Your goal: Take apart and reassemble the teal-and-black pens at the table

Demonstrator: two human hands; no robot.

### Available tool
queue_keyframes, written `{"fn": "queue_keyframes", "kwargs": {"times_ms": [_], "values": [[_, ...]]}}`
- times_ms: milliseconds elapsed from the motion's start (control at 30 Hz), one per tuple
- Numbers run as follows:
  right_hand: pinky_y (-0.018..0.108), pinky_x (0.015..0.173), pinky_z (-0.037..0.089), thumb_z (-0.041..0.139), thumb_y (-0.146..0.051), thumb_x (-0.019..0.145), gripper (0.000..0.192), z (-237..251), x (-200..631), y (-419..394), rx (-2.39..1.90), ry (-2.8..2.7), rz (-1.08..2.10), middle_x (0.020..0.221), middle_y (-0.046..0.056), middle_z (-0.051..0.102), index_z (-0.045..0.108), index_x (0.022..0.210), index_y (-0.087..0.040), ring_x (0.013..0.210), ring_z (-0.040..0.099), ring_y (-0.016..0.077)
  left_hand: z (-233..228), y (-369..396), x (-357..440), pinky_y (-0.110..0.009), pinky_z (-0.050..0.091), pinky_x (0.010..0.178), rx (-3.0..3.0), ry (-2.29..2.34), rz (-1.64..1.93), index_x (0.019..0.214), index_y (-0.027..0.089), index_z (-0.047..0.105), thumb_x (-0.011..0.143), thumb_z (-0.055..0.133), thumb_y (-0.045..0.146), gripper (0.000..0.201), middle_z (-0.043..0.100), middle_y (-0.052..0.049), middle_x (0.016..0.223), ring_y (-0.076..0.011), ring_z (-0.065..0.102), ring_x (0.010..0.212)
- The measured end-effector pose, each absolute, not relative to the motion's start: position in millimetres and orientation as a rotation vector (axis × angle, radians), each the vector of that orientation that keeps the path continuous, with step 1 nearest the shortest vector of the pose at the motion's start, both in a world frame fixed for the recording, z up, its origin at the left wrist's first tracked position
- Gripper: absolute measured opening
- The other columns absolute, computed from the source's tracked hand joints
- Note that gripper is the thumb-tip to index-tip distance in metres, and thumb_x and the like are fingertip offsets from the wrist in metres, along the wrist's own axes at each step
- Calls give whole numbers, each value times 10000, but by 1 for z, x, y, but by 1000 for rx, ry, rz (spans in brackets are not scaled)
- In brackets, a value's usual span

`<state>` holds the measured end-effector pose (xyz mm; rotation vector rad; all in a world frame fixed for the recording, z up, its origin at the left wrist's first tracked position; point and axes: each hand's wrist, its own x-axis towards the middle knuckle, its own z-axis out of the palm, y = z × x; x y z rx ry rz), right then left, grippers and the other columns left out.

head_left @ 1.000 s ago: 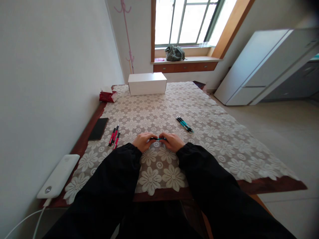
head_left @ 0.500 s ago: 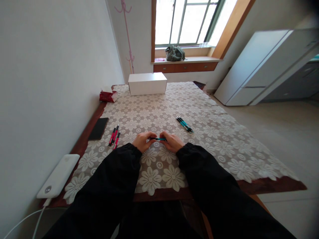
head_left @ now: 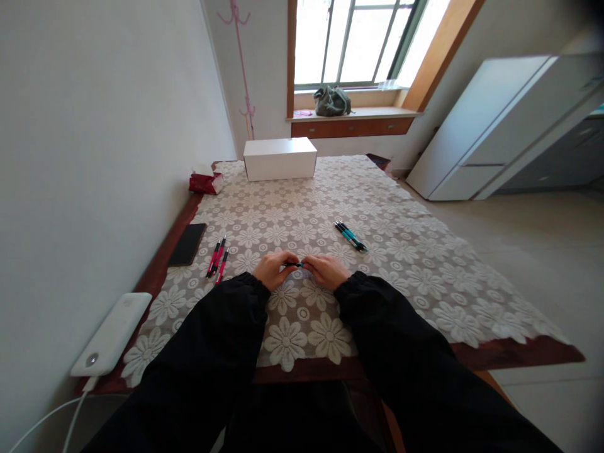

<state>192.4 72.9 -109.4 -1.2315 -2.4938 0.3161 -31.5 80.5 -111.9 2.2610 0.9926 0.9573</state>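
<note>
Just above the lace tablecloth, my left hand and my right hand pinch a black and teal pen from its two ends. Only a short stretch of the pen shows between the fingertips; the rest is hidden. To the left lie several red and black pens, side by side but not all touching. Beyond my right hand, a small bunch of teal and black pens lies at a slant.
A dark phone and a white power bank with a cable lie along the left edge. Farther back are a red tissue pack and a white box. The wall bounds the left side.
My fingertips have come closer together along the pen, my right fingers covering more of its teal part. The other pens have stayed where they lay.
</note>
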Motion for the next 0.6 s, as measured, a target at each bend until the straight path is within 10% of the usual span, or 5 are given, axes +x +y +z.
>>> {"fn": "queue_keyframes", "kwargs": {"times_ms": [600], "values": [[273,749,431,475,-308,1014,223,-108,191,73,-1343,-2461,331,1037,69,740,642,1132,-220,920,686,209,-110,80,-30,-330,553,842,2234,1012,985,1028,219,674,890,645,294,160,730,-44,992,-181,683,883]]}}
